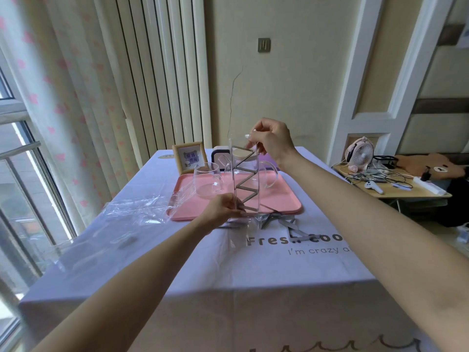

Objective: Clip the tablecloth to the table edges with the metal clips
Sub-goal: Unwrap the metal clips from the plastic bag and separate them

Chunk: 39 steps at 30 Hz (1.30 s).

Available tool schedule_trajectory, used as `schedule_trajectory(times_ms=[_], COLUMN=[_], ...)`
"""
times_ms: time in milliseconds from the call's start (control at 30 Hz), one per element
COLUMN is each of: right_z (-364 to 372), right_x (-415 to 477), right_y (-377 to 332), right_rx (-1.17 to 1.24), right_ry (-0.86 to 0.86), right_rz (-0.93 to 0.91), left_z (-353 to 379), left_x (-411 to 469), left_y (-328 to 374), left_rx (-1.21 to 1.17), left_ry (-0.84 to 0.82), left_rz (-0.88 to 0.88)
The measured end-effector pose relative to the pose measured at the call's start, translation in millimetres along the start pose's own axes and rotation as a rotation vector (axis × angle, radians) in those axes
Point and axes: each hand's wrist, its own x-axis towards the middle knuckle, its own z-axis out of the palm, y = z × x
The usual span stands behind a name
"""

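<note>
A white tablecloth (228,270) with printed lettering covers the table and hangs over its near edge. I hold a clear plastic packet of metal clips (246,184) upright above the table's middle; the grey clips zigzag inside it. My left hand (223,208) pinches the packet's lower end. My right hand (270,139) grips its top end. Several loose metal clips (289,224) lie on the cloth just under and to the right of the packet.
A pink tray (286,203) behind the packet carries a glass cup (206,181) and a glass jug (266,176). Crumpled clear plastic wrap (142,207) lies at the left. A framed picture (189,157) stands at the far edge. A side table with a fan (360,153) is at the right.
</note>
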Motion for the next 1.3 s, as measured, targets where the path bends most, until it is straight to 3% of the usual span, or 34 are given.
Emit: schedule_trajectory(times_ms=[433,733,1300], right_z=[4.0,3.8,4.5], right_x=[-4.1,-9.1,2.0], right_y=[3.7,6.5,-4.0], right_rx=[-0.557,-0.629,-0.617], right_ry=[-0.037,-0.157,-0.013], right_rz=[-0.237,-0.243,-0.320], left_z=[-1.8,-0.1,-1.7], left_x=[-3.8,-9.7,-8.5], left_y=[1.4,1.7,5.5], left_rx=[0.027,0.027,0.068], left_ry=[-0.010,-0.040,-0.031], left_rz=[0.001,-0.031,-0.032])
